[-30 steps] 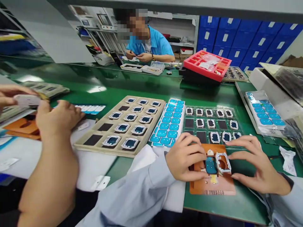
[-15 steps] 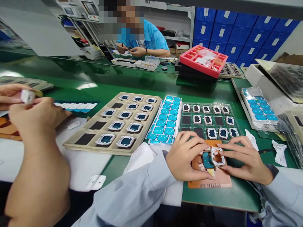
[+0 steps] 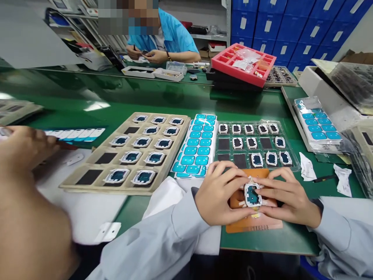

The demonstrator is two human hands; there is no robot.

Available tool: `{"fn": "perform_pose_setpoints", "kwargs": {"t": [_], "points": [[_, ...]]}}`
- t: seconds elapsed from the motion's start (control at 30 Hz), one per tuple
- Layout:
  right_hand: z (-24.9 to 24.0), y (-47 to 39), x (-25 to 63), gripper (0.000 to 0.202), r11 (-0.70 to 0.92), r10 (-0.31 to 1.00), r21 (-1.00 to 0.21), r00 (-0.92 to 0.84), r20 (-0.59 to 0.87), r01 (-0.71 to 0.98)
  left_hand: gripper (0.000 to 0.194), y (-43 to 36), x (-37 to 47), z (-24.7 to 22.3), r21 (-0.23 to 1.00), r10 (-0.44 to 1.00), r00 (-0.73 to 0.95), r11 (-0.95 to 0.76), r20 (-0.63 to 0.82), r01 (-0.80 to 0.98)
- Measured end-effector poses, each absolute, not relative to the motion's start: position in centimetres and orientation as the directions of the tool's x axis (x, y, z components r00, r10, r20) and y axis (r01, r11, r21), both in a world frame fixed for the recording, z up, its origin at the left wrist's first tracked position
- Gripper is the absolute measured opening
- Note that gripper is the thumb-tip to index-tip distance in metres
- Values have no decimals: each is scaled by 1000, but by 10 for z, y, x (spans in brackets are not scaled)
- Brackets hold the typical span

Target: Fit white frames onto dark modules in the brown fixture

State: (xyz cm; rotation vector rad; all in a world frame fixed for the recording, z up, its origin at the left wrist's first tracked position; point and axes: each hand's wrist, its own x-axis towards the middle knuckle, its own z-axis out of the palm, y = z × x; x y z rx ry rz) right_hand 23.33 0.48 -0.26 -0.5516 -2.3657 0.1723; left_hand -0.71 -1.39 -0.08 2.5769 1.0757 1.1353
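Observation:
A white watch-case frame (image 3: 246,200) sits over a teal piece (image 3: 253,193) on an orange fixture plate (image 3: 239,228) at the front of the table. My left hand (image 3: 223,196) holds the frame's left side, fingertips at its upper edge and thumb at its lower edge. From the right, my right hand (image 3: 290,200) grips the same frame, with fingertips on its right side and thumb below. A small yellow tab (image 3: 255,214) shows under the frame. How firmly the frame is seated cannot be seen.
Behind my hands stand a clear tray (image 3: 295,163) and, further left, a beige tray (image 3: 68,186), both holding similar frames. Between them lie blue sticker sheets (image 3: 190,151). A co-worker's arm (image 3: 32,217) reaches in at left; another person (image 3: 175,35) sits opposite. Crumpled papers (image 3: 307,167) lie right.
The white frame has moved left from beside the teal piece to over it. My right hand has followed leftward. The neighbour's hands have shifted left, and the whole view has swung slightly.

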Motion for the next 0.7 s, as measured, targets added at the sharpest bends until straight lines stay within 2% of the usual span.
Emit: {"fn": "perform_pose_setpoints", "kwargs": {"t": [0.13, 0.23, 0.33, 0.47, 0.57, 0.7], "points": [[-1, 3, 233, 26, 896, 443, -274, -683, 581, 349, 48, -14, -8, -3, 369, 639, 466, -752, 612, 546], [0, 3, 232, 23, 897, 441, -249, -703, 558, 365, 47, -13, -10, -7, 385, 659, 488, -741, 572, 550], [-2, 3, 231, 24, 898, 439, -239, -704, 558, 370, 47, -10, -9, -11, 452, 674, 486, -736, 556, 505], [-2, 5, 231, 30, 888, 460, -286, -671, 581, 361, 54, -4, -5, -16, 558, 684, 433, -730, 588, 395], [-4, 7, 230, 33, 852, 522, -390, -627, 578, 350, 68, -3, -2, -20, 533, 668, 456, -744, 589, 402], [-15, 8, 229, 41, 710, 663, -671, -525, 534, 213, 96, -6, -3, -22, 448, 640, 586, -768, 497, 459]]}}
